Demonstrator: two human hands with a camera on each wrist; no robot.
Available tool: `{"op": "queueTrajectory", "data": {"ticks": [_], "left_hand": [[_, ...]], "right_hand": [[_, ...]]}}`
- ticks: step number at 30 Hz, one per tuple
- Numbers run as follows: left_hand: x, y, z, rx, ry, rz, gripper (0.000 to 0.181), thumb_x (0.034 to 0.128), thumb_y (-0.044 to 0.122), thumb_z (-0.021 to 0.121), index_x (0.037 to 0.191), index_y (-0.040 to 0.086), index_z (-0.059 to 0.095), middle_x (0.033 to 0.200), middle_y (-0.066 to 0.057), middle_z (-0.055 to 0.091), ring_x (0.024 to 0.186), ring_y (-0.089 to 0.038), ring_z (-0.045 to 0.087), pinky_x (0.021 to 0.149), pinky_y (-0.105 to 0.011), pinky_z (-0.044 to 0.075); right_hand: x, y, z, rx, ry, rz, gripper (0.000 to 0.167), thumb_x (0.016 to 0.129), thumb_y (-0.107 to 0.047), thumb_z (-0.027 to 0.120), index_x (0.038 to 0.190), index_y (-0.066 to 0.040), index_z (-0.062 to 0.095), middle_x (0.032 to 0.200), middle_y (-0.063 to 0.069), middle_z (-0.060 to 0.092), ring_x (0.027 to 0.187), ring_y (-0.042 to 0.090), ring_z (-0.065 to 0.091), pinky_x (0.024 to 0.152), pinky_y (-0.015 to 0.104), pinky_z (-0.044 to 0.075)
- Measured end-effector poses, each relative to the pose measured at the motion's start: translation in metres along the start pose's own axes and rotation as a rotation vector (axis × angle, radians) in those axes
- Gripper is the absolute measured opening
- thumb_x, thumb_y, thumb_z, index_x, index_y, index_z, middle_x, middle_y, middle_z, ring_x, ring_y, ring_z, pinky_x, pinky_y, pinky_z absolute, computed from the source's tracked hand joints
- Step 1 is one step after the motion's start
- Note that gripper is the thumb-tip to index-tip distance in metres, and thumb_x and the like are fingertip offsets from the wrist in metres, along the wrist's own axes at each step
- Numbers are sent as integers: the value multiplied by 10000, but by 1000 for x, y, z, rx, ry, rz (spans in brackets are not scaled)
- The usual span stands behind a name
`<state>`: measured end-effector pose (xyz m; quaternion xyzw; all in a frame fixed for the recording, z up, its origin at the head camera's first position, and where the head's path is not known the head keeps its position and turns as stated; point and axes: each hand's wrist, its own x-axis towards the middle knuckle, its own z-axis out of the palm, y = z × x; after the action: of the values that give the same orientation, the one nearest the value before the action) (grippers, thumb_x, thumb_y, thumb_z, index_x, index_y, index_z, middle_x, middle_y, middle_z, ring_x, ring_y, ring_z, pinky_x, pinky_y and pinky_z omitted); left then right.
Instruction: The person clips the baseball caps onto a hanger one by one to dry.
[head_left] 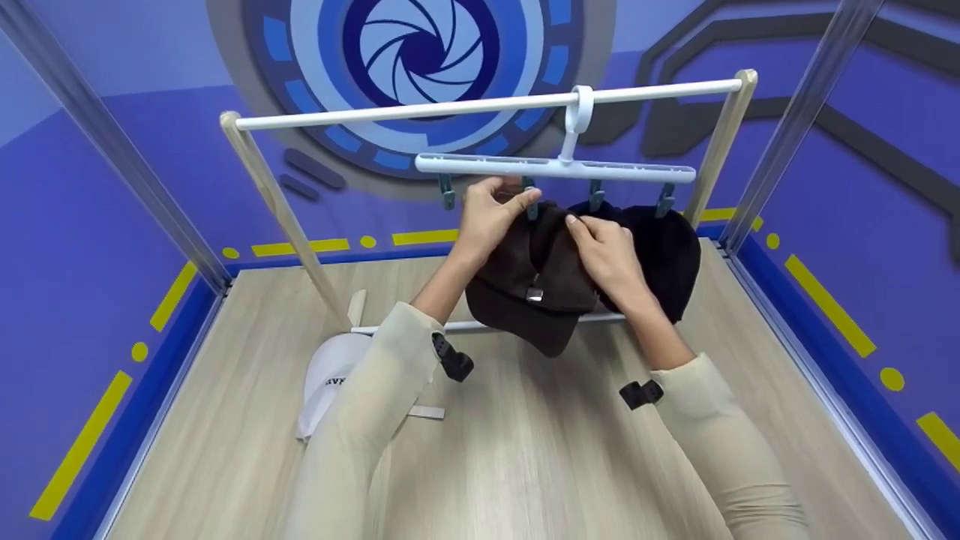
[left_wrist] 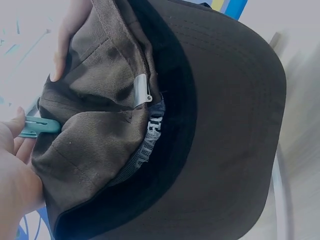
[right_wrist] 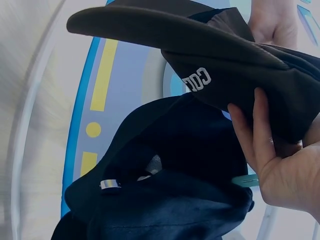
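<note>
A dark brown cap [head_left: 517, 262] hangs brim-down below the white hanger [head_left: 630, 172], its metal buckle [left_wrist: 142, 90] facing me. My left hand [head_left: 484, 219] is at the cap's top left and pinches a green clip [left_wrist: 42, 126], whose tip meets the folded brown cloth. With my right hand [head_left: 611, 259] I grip the cap's right side; in the right wrist view, two of its fingers [right_wrist: 262, 125] lie along the crown below white lettering. Just right of that hand hangs black headwear [head_left: 664, 259], a cap with a buckle in the right wrist view, under more green clips [head_left: 664, 201].
The hanger hooks over the white rail [head_left: 360, 116] of a wooden-legged rack. A white cap [head_left: 322, 375] lies on the wood-look table [head_left: 525, 450] at left, partly behind my left sleeve. Another green clip [head_left: 447, 192] hangs at the hanger's left end. Blue walls surround the table.
</note>
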<state>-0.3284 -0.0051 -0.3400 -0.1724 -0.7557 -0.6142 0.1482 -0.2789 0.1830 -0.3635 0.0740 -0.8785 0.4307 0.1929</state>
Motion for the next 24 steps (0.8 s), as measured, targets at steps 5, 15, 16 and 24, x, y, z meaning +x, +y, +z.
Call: {"op": "queueTrajectory", "data": {"ticks": [5,15,16,24], "left_hand": [[-3,-4,0,-6,2,-3,339,893,233,807,1100,-21,717,1057,-129,738,977,-188,699,839,-269,559],[-9,-9,-4,-92,-37,8,379,920,262,777,1208,25,710,1164,-97,716,1042,-170,693,905,-278,552],[-10,-9,-5,-104,-41,9,383,923,256,774,1215,18,706,1168,-108,715,1050,-178,691,913,-283,550],[-12,-6,-11,-168,-50,10,386,933,159,756,1260,-25,667,1225,-148,684,1099,-213,673,956,-288,533]], "right_hand": [[-2,2,1,3,-15,3,447,1053,-390,537,684,-145,478,618,-28,379,586,173,410,567,303,334],[-6,4,2,-13,-98,-11,337,1050,-362,553,1172,-100,726,1040,79,718,914,258,622,819,389,482],[-7,4,2,-13,-106,-13,333,1046,-344,562,1211,-99,717,1093,86,724,956,267,634,854,401,489],[-16,3,4,-20,-130,-48,346,1005,-212,630,1315,-60,645,1178,145,704,1092,323,641,958,469,485]]}}
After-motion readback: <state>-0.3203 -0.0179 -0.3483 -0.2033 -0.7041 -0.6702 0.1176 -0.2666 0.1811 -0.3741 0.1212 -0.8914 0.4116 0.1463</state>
